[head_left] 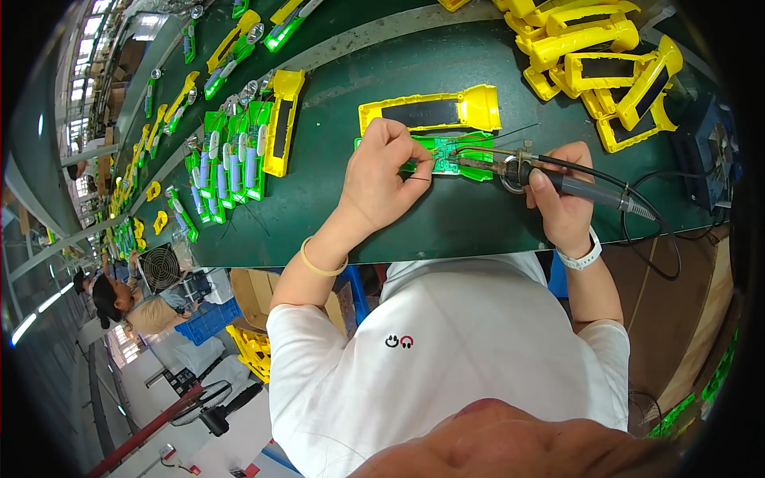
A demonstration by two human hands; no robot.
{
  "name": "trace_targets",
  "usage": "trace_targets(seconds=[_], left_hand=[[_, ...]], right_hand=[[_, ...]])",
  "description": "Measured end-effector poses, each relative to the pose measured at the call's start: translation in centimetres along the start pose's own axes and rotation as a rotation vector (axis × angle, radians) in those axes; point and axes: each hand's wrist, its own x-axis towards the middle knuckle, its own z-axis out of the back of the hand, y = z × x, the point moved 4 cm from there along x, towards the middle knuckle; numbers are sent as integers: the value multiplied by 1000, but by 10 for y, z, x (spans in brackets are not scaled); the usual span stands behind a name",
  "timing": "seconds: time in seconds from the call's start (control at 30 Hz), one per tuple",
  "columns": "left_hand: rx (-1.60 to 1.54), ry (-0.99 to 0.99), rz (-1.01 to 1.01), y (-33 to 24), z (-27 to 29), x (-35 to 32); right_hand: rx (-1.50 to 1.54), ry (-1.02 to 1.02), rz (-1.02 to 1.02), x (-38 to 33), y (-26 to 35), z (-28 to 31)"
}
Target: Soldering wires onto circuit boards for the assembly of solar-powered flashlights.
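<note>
A green circuit board [445, 151] lies in a bright green housing [476, 170] on the bench in front of me. My left hand [378, 182] is closed in a pinch at the board's left end, with a thin dark wire [413, 178] at its fingertips. The grip itself is partly hidden. My right hand [564, 209] holds a soldering iron [580, 187] by its dark handle. Its tip points left and reaches the board, where I cannot make out the exact contact. A thin feed tube [486, 149] runs alongside the iron. Just behind lies a yellow shell [430, 113] with a black panel.
Several green units with blue cells [227, 163] stand in a row at left, beside another yellow shell [284, 123]. Yellow shells [590, 56] are heaped at the far right. A blue box [701, 151] and black cable [677, 251] sit right. Another person [147, 307] is at far left.
</note>
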Motion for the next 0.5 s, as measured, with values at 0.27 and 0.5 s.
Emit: trace_targets(seconds=[0.27, 0.5], left_hand=[[32, 14, -42, -5, 4, 3], [25, 45, -18, -6, 4, 4]], right_hand=[[-15, 31, -43, 2, -1, -2], [76, -38, -60, 0, 2, 3]])
